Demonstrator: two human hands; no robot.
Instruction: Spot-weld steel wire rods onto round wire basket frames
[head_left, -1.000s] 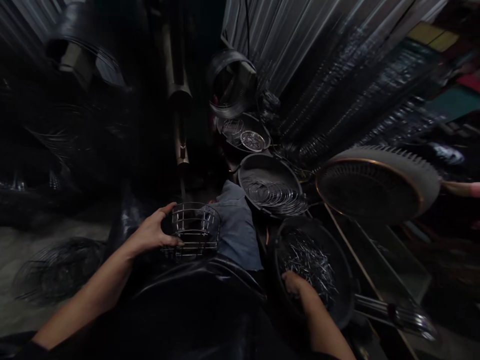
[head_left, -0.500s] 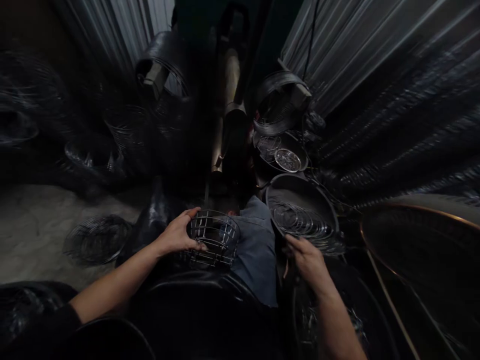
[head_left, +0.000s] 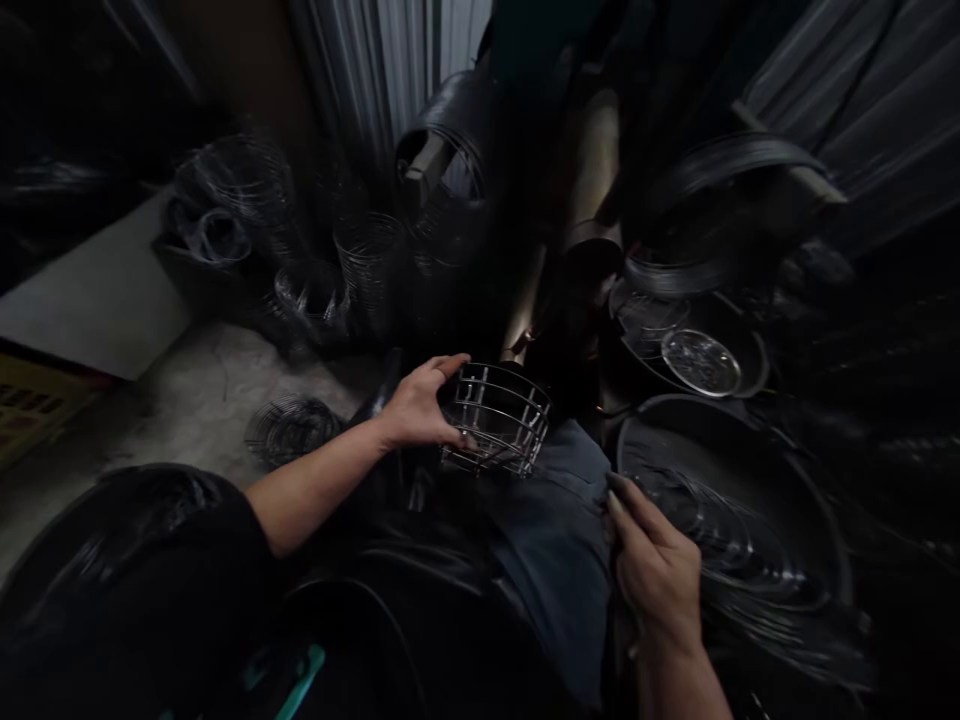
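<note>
Left hand clamped on wire basket, centre of frame — right hand apart, lower right, closed in pinch beside pan of wire rings; whether anything held, cannot tell.

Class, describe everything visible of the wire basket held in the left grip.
The wire basket is a rounded, open-sided cage of thin, shiny, metal-looking wire: curved horizontal rings crossed by short uprights. The left grip holds its left side, fingers at the upper rim, thumb lower. In view, it borders the blue-grey cloth; whether they touch, and its exact tilt, are unclear.
</note>
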